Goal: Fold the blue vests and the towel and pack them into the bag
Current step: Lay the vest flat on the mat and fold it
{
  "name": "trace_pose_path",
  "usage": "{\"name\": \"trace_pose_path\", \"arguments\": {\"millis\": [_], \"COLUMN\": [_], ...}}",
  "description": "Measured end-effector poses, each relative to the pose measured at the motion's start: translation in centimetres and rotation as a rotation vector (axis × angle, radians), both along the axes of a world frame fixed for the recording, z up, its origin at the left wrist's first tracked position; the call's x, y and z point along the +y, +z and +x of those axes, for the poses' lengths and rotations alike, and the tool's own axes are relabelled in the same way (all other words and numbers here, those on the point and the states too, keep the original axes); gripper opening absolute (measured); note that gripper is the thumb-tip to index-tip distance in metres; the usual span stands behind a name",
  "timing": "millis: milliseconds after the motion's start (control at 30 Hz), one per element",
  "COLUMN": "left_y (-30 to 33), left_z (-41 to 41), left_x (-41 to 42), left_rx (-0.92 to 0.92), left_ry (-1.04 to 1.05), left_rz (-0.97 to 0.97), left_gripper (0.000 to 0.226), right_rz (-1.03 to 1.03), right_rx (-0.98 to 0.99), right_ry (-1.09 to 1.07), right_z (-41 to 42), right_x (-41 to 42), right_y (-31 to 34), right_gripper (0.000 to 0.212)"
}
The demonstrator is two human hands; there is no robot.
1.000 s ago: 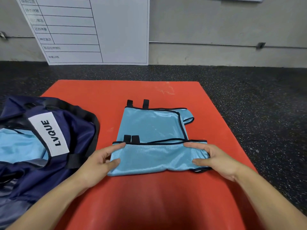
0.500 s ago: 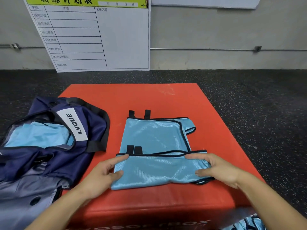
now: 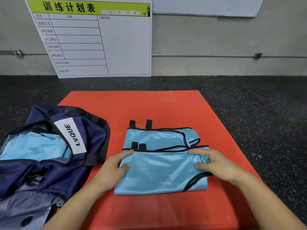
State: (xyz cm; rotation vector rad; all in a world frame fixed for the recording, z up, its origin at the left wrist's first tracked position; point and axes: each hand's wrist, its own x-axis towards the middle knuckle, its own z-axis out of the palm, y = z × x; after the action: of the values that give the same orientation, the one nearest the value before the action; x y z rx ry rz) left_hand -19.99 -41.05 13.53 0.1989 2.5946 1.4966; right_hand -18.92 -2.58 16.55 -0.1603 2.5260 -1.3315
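I am pinching the folded blue vest (image 3: 159,170) at both short ends, left hand (image 3: 114,168) and right hand (image 3: 214,165), its long axis crosswise, the bag (image 3: 93,130) lying nearer my left.

bare mat (image 3: 149,110) beyond vest (image 3: 159,173) — bag (image 3: 49,163) crowds left

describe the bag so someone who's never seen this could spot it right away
Start at the orange-red mat on the dark speckled floor; the bag slumps over the mat's left edge, left of the folded blue vest that both hands grip. It is navy with black straps, gapes open on light blue fabric inside, and alone carries a white label reading LVQUE.
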Motion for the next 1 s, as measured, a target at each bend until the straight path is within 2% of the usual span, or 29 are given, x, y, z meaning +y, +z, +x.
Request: {"name": "trace_pose_path", "arguments": {"millis": [100, 433, 533, 767, 1000], "left_y": [-0.2, -0.6, -0.7, 0.2, 0.6], "left_z": [-1.8, -6.0, -6.7, -7.5, -7.6], "left_x": [0.0, 1.3, 1.8, 2.9, 3.1], "left_rx": [0.003, 0.054, 0.024, 0.094, 0.043], "left_ry": [-0.002, 0.069, 0.084, 0.12, 0.133], "left_rz": [-0.022, -0.05, -0.066, -0.104, -0.164], "left_gripper": [0.048, 0.049, 0.051, 0.055, 0.057], "right_rz": [0.018, 0.019, 0.04, 0.065, 0.141], "right_rx": [0.073, 0.173, 0.176, 0.214, 0.205], "right_ry": [-0.042, -0.126, -0.138, -0.187, -0.189], "right_z": [-2.1, -6.5, -7.1, -8.3, -9.0], "right_x": [-0.1, -0.6, -0.6, -1.0, -1.8], "right_y": [-0.2, -1.9, -1.9, -2.1, -2.2], "right_gripper": [0.045, 0.048, 0.048, 0.047, 0.046]}}
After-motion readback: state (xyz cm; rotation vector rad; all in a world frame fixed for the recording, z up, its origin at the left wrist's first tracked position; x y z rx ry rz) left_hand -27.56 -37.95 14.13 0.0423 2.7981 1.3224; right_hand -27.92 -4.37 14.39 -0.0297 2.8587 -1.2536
